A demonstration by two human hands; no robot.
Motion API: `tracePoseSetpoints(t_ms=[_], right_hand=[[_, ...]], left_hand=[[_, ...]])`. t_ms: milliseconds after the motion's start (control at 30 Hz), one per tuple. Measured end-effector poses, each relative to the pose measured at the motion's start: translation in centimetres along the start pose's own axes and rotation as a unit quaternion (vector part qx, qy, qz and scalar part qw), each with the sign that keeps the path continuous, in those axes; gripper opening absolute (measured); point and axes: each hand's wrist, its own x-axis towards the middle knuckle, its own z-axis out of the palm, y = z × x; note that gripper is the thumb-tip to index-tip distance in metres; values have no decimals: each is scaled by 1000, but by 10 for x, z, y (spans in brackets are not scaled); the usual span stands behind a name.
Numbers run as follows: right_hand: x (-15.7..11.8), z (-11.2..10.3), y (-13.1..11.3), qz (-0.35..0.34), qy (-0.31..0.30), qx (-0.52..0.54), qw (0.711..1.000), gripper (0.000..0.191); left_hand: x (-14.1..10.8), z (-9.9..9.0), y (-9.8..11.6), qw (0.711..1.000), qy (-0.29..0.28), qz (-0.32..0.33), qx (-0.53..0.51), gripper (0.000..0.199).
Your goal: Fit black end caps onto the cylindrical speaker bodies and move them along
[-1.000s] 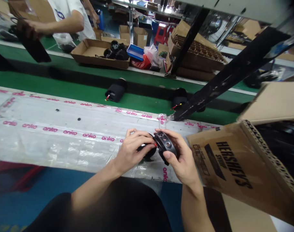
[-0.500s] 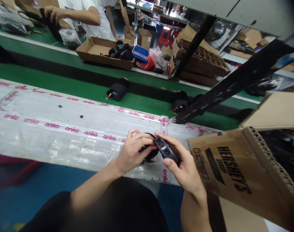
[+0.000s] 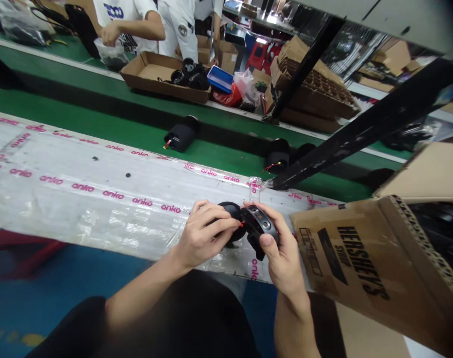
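In the head view, my right hand grips a black plastic panel with a row of round holes or buttons along its face. The panel is tilted, and a dark piece hangs from its lower side. My left hand is closed in a pinch beside it, with a small red wire at its fingertips. Behind those fingers lies a round black housing on the taped bench, partly covered by the left hand. The wire's far end is too small to make out.
Black cylinders with wires lie on the green conveyor. A cardboard box stands right of my hands. A dark slanted post crosses the right side. Across the line, a person works near an open carton.
The panel in my right hand has turned, showing more of its holed face and the dark piece underneath. My left hand stays by the red wire. The person opposite has moved a hand to a plastic bag.
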Motion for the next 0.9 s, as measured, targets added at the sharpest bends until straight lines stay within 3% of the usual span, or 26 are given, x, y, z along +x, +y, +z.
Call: tracePoseSetpoints(t_ms=[200, 333, 500, 667, 900], right_hand=[[-9, 6, -3, -10, 35, -34, 999, 53], [-12, 13, -1, -23, 68, -45, 996, 56], [-15, 12, 0, -14, 44, -30, 998, 58], [-17, 9, 1, 2, 27, -58, 998, 55], [-20, 24, -3, -6, 12, -119, 993, 71]], left_hand=[[12, 2, 12, 998, 2, -58, -23, 4], [14, 7, 18, 995, 12, -95, -15, 13], [6, 6, 12, 998, 10, -57, -27, 4], [0, -3, -8, 997, -32, 18, -70, 19], [4, 6, -4, 995, -17, -54, -77, 5]])
